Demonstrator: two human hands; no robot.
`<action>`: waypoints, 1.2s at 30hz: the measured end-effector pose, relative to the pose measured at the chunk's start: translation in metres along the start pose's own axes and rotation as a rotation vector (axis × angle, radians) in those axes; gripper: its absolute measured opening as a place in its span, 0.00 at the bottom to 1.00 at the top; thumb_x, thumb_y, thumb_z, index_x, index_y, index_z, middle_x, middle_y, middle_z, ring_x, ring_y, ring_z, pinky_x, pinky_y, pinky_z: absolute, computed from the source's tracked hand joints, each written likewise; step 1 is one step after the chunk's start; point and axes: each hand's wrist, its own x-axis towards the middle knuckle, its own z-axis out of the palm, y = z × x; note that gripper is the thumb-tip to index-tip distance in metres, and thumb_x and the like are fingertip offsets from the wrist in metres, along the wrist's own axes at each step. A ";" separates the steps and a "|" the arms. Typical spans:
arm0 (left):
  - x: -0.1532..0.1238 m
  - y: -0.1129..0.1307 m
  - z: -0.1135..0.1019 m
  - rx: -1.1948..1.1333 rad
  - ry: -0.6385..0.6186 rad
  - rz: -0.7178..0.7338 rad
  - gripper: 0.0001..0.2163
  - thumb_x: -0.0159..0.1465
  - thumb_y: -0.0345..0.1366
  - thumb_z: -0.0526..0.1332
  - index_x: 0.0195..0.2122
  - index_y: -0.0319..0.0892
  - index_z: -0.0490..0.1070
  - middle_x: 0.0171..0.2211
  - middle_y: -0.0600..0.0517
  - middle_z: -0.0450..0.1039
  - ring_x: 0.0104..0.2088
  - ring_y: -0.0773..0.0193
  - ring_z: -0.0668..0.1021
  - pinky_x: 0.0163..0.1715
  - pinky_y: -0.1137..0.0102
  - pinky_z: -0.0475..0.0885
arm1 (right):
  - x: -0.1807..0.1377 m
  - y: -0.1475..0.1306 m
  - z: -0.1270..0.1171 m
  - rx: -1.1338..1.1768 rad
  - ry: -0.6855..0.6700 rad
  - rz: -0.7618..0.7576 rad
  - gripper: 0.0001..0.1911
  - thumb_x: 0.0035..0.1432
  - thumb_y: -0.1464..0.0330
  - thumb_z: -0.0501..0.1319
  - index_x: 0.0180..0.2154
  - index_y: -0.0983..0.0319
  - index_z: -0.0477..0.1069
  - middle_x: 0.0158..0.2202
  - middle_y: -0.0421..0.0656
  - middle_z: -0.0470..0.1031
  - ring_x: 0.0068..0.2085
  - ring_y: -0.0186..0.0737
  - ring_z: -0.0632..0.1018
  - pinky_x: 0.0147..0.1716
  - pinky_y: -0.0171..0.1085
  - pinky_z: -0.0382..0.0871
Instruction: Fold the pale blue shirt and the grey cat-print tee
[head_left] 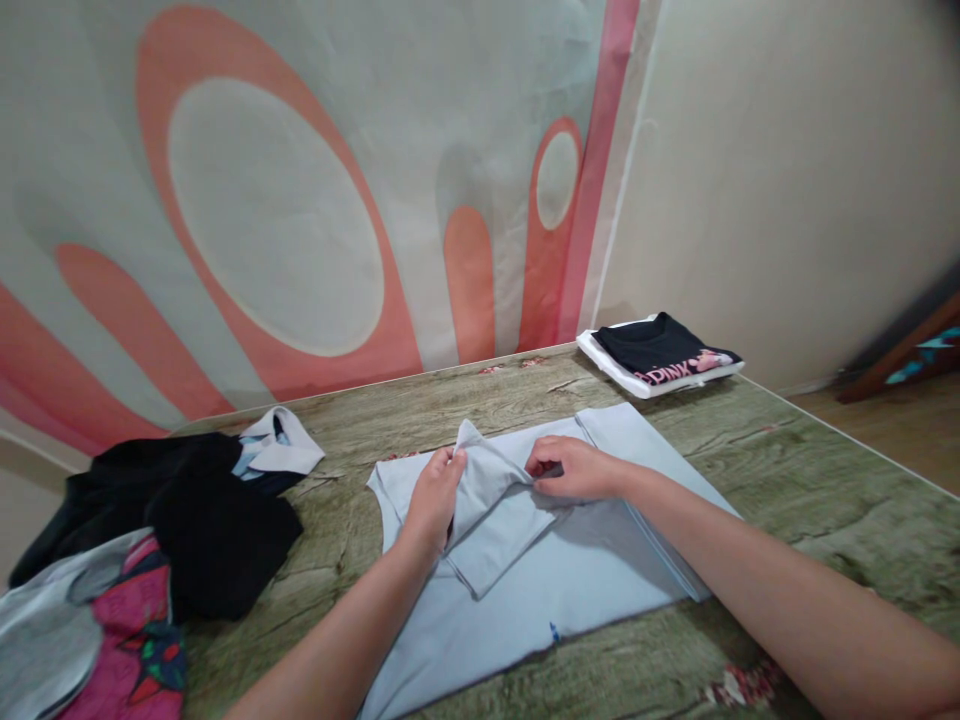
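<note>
A light blue shirt (570, 580) lies spread on the wooden table (810, 480), its right side folded over. My left hand (433, 498) is closed on the shirt's sleeve (491, 490), pinching its upper edge and lifting it a little. My right hand (574, 468) presses down on the sleeve's right end, fingers curled on the cloth. Both forearms reach in from the bottom of the view.
A heap of unfolded clothes lies at the left: black garments (202, 520), a white collar (281, 450), grey cloth (45, 640) and a pink patterned piece (139, 640). A folded black shirt with pink print (664, 352) rests on a folded white one at the back right. A painted wall stands behind.
</note>
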 end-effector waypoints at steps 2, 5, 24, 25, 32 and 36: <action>-0.001 0.001 0.001 0.003 -0.011 0.007 0.13 0.61 0.48 0.61 0.34 0.42 0.68 0.28 0.54 0.74 0.30 0.63 0.75 0.33 0.71 0.68 | 0.000 -0.001 0.000 -0.002 -0.006 0.003 0.07 0.48 0.74 0.63 0.33 0.62 0.75 0.32 0.40 0.74 0.35 0.37 0.74 0.38 0.34 0.65; -0.004 0.003 0.004 -0.003 -0.030 0.007 0.15 0.60 0.50 0.61 0.34 0.43 0.67 0.26 0.56 0.73 0.27 0.64 0.74 0.30 0.72 0.67 | 0.000 0.000 -0.001 0.001 -0.019 0.007 0.09 0.47 0.75 0.62 0.33 0.62 0.76 0.32 0.41 0.74 0.36 0.38 0.74 0.38 0.34 0.66; -0.056 0.044 0.016 0.879 -0.632 0.592 0.09 0.67 0.41 0.56 0.38 0.46 0.75 0.37 0.49 0.78 0.39 0.57 0.77 0.41 0.68 0.67 | 0.000 0.013 0.000 0.150 -0.029 -0.049 0.16 0.52 0.79 0.57 0.34 0.59 0.81 0.35 0.40 0.78 0.37 0.37 0.77 0.42 0.36 0.68; -0.052 0.040 0.015 0.878 -0.554 0.594 0.09 0.68 0.40 0.55 0.40 0.45 0.74 0.39 0.48 0.77 0.42 0.57 0.77 0.43 0.67 0.67 | 0.000 0.013 0.001 0.149 -0.027 -0.053 0.16 0.51 0.79 0.57 0.34 0.59 0.81 0.34 0.40 0.78 0.37 0.37 0.77 0.43 0.36 0.68; -0.021 0.013 0.005 0.944 -0.328 0.522 0.09 0.64 0.37 0.58 0.43 0.43 0.74 0.42 0.45 0.74 0.45 0.54 0.73 0.48 0.61 0.67 | 0.000 0.015 0.003 0.164 -0.015 -0.031 0.19 0.48 0.81 0.56 0.34 0.58 0.81 0.33 0.39 0.78 0.37 0.37 0.77 0.42 0.35 0.69; -0.018 0.010 0.004 0.936 -0.338 0.512 0.05 0.62 0.35 0.61 0.36 0.43 0.74 0.41 0.47 0.72 0.44 0.54 0.73 0.47 0.61 0.66 | 0.000 0.015 0.003 0.155 -0.009 -0.024 0.19 0.49 0.80 0.56 0.34 0.58 0.81 0.33 0.39 0.78 0.37 0.37 0.77 0.42 0.35 0.69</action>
